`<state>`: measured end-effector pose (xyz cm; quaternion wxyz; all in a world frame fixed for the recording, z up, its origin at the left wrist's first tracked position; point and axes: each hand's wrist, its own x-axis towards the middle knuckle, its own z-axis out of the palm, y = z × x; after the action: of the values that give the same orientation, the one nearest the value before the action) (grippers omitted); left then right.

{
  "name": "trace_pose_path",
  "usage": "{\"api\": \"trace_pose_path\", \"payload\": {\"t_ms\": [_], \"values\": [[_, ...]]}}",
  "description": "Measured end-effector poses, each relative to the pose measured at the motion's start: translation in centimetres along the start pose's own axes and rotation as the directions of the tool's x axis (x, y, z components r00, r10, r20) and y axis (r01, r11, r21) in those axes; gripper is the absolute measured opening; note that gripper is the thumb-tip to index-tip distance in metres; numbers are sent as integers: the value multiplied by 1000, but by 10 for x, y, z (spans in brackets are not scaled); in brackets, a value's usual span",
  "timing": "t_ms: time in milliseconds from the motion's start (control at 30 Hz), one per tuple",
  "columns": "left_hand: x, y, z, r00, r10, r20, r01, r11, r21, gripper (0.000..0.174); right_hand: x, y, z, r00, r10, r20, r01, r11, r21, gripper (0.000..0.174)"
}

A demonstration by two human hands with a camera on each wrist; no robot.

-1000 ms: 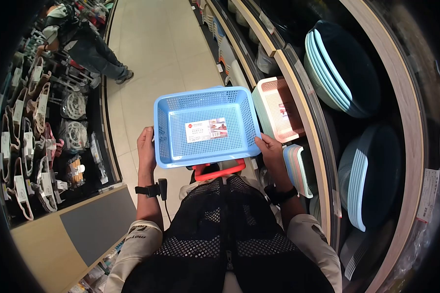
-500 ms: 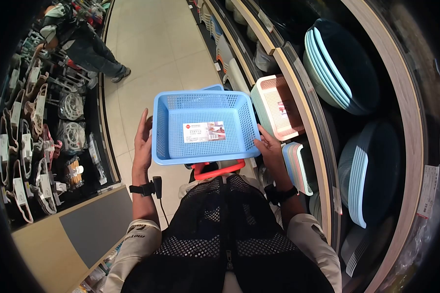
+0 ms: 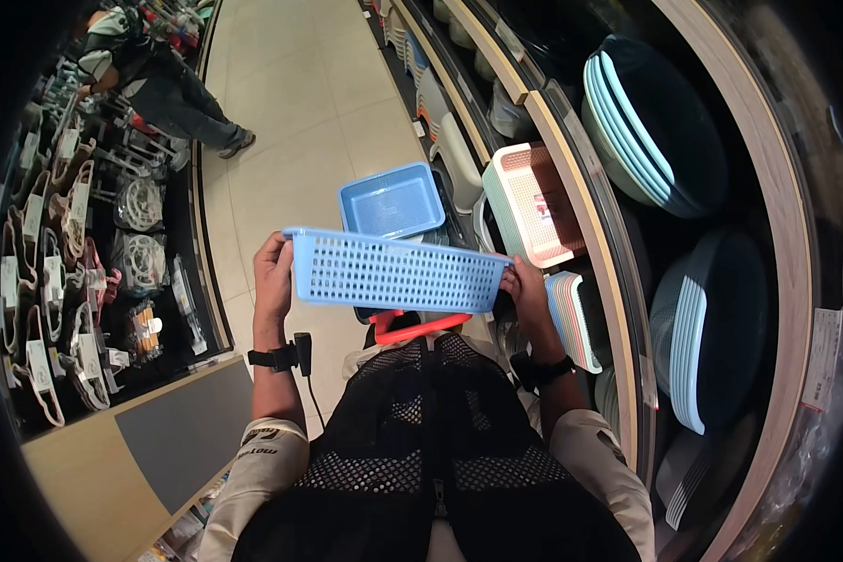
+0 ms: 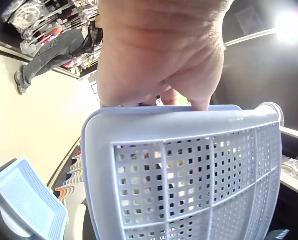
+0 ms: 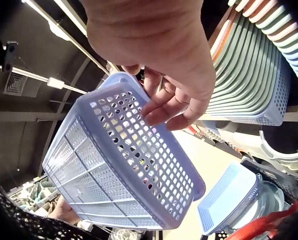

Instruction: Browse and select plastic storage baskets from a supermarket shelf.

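A blue perforated basket (image 3: 398, 272) is tilted up between the two hands, one long side wall facing the head camera. My left hand (image 3: 273, 281) grips the rim at its left end; the left wrist view shows that hand (image 4: 161, 55) over the rim of the basket (image 4: 189, 175). At the right end, my right hand (image 3: 528, 295) pinches the rim, and its fingers (image 5: 161, 107) lie against the basket's side (image 5: 139, 145) in the right wrist view. Beyond it, a second blue basket (image 3: 392, 201) sits lower, above a red handle (image 3: 421, 329).
Shelves on the right hold stacked pink and green baskets (image 3: 534, 206), multicoloured baskets (image 3: 571, 323) and large pale basins (image 3: 628, 131). Hangers (image 3: 84, 328) fill the left rack. A person (image 3: 183, 98) stands by that rack, up the tiled aisle (image 3: 290, 94).
The held basket has tipped from showing its inside and label to showing its side wall, uncovering the second basket behind. My left hand's fingers, straighter half a second ago, now curl onto the rim.
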<state>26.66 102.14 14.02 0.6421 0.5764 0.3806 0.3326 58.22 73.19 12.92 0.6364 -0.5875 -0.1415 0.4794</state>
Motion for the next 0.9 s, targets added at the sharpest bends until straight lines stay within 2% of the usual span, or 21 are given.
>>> {"api": "trace_pose_path", "payload": {"t_ms": [133, 200, 233, 300, 333, 400, 500, 533, 600, 733, 800, 900], "values": [[0, -22, -4, 1000, -26, -1, 25, 992, -127, 21, -3, -1, 3, 998, -62, -1, 62, 995, 73, 40], [0, -27, -1, 999, -42, -4, 41, 992, -116, 20, -4, -1, 4, 994, -110, -11, 110, 992, -60, 31], [-1, -27, 0, 998, -57, -12, 55, 993, -104, 19, -2, 3, 1, 994, -110, -11, 109, 992, -60, 31], [-5, -19, 14, 996, -65, -54, 59, 993, -101, 19, 3, 11, -4, 980, -197, -28, 187, 960, -211, 24], [-6, -15, 21, 993, -72, -95, 63, 993, -100, 29, 4, 11, -2, 980, -197, -27, 187, 959, -211, 24], [-7, -16, 23, 991, -93, -100, 81, 990, -118, 28, 7, 10, 4, 944, -326, -44, 295, 899, -325, 24], [-10, -16, 27, 984, -144, -105, 124, 977, -172, 27, 13, 18, 5, 932, -361, -28, 335, 888, -316, 27], [-11, -16, 29, 979, -175, -106, 150, 967, -208, 26, 11, 14, 9, 932, -361, -27, 335, 888, -316, 27], [-13, -17, 30, 976, -195, -96, 167, 957, -237, 27, 6, 4, 16, 989, -148, 25, 149, 986, -70, 35], [-12, -18, 31, 952, -287, -103, 245, 922, -300, 28, 7, 15, 14, 992, -125, 31, 128, 985, -114, 43], [-13, -19, 30, 952, -292, -93, 250, 917, -312, 29, 9, 20, 14, 983, -180, 38, 183, 977, -107, 45], [-13, -18, 31, 949, -308, -73, 267, 903, -337, 27, 4, 12, 16, 985, -164, 53, 169, 978, -123, 44]]}}
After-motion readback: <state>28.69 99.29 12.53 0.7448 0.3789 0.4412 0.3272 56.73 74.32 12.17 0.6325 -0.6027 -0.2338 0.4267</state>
